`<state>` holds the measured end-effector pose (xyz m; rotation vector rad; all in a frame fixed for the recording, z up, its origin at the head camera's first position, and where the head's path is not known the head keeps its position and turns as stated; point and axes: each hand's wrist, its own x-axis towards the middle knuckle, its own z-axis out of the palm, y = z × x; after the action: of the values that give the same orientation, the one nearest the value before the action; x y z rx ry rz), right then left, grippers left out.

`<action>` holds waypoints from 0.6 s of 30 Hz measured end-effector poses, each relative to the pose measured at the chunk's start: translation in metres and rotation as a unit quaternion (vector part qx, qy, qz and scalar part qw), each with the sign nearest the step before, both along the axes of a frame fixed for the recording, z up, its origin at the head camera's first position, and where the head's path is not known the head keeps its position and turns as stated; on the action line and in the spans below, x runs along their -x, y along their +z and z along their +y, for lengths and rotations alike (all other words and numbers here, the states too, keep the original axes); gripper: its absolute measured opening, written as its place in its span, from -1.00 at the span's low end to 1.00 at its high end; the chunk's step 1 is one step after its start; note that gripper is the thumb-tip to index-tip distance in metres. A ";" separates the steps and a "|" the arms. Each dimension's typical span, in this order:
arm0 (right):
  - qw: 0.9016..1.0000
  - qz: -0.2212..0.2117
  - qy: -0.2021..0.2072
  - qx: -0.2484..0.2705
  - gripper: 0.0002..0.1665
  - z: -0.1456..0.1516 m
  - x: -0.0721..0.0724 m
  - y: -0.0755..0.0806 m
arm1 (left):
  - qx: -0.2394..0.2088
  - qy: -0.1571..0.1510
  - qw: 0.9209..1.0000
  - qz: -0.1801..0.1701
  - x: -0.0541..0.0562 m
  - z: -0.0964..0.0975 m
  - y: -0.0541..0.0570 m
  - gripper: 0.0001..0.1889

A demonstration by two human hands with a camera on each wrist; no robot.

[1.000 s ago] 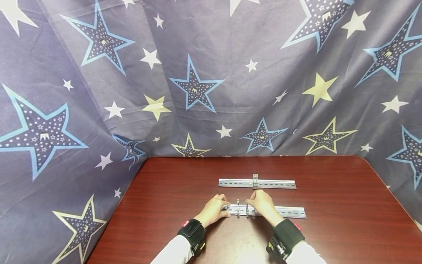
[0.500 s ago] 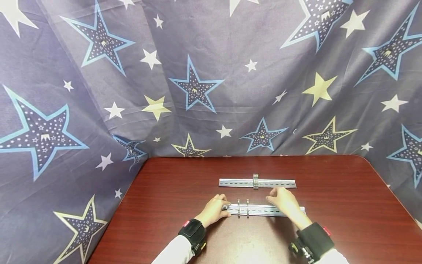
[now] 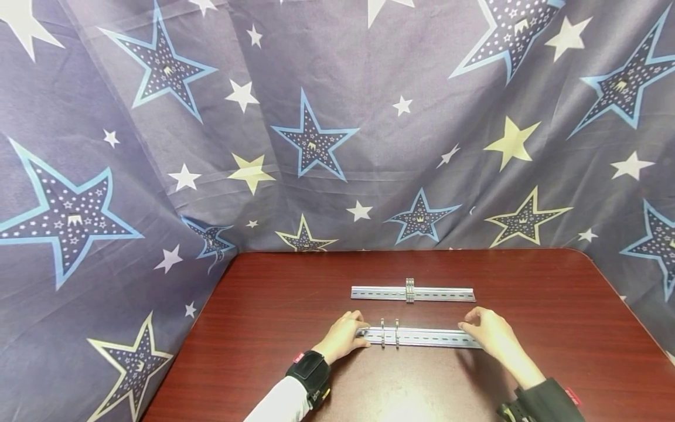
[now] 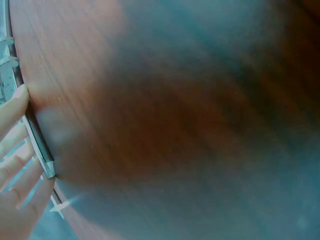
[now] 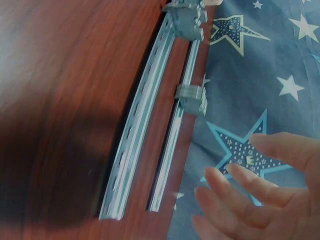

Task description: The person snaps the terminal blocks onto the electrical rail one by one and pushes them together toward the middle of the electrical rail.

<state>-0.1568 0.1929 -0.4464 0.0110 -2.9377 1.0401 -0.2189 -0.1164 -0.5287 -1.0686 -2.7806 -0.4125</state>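
My left hand (image 3: 341,336) grips the left end of the nearer slotted metal DIN rail (image 3: 432,337), thumb on the front edge and fingers behind it. The left wrist view shows the thumb (image 4: 15,110) against the rail's edge (image 4: 37,142). Two thin terminal pieces stand on this rail a short gap apart: a left one (image 3: 382,333) and a right one (image 3: 397,333). Over the rail's right end hovers my right hand (image 3: 495,335), fingers loosely bent. In the right wrist view that hand (image 5: 265,200) holds nothing, apart from both rails.
Behind lies a second, parallel DIN rail (image 3: 443,294) carrying a tight cluster of terminal pieces (image 3: 409,290) near its middle. Both rails rest on a reddish-brown table (image 3: 274,287). A star-patterned cloth (image 3: 337,205) hangs behind the table and along its left side.
My right hand has let go of the right terminal piece and moved right along the rail to its far end. The left hand stays in place on the rail.
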 end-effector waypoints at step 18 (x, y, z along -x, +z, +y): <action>0.999 -0.041 -0.029 -0.013 -0.64 0.059 -0.028 -0.007 | -0.040 -0.032 0.998 0.023 0.005 -0.005 -0.011 -0.72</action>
<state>-0.1290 0.2517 -0.4530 -0.1173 -3.0040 1.0185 -0.2244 -0.1215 -0.5397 -1.1351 -2.6723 -0.4961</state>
